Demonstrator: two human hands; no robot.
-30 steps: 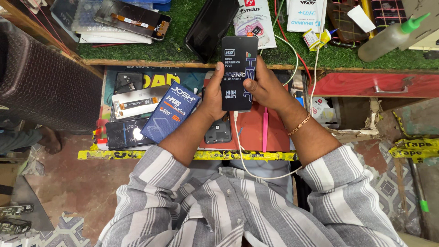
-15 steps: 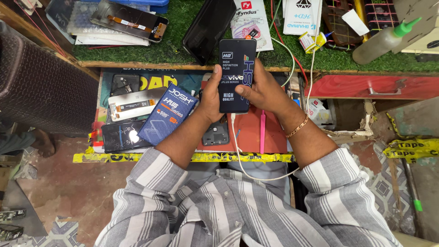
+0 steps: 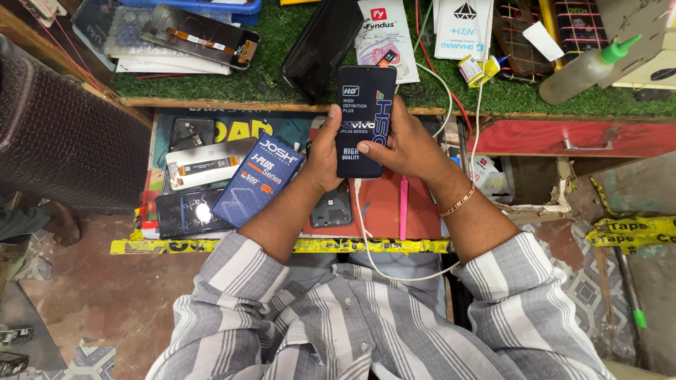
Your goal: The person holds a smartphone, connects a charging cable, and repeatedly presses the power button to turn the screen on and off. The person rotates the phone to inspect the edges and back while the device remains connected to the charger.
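- While both hands grip it, the phone hangs above the bench edge, long axis pointing away from the person, screen up.
- Left hand clamps its left edge; right hand wraps the right edge, thumb pressed on the glass.
- It looks thin, stiff, slick and fragile, so the side edges seem the safest hold.
- A white cable trails from its near end; a blue box lies to the left.

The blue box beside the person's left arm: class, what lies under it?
The blue box overlaps a dark phone screen and a pale display part. Whatever else lies beneath is covered.
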